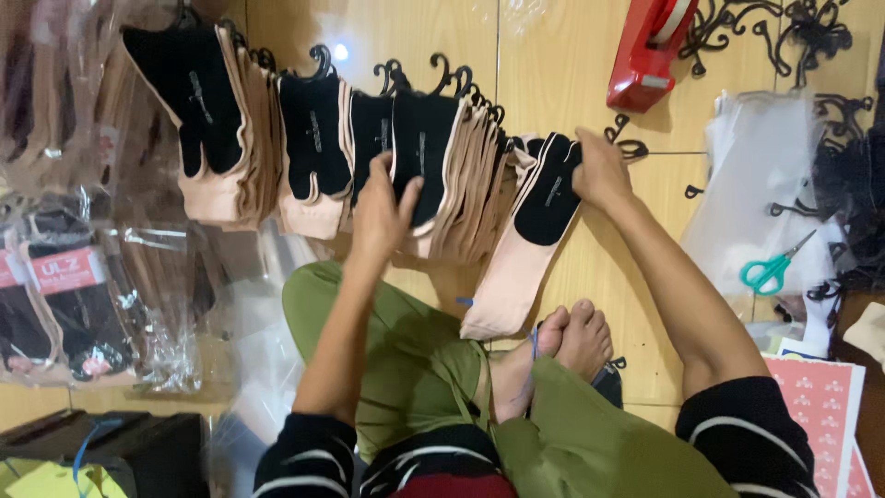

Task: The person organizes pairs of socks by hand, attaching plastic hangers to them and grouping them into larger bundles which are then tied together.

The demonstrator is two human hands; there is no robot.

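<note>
Right hand (599, 171) gripping sock (530, 244) top, toe toward person, left hand (383, 212) clasping stack (433, 171)

At my far left, clear plastic packets (83, 304) of black socks lie stacked on the floor, each carrying a red rectangular label (66, 269). At right, a loose pile of clear bags (756, 184). Bottom right corner: pink printed label sheets (825, 415), flat, partly overlapping.

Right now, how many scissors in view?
1. The green-handled scissors lie on the clear plastic bags at the right, past the right hand. More could be hidden under the bags.
</note>
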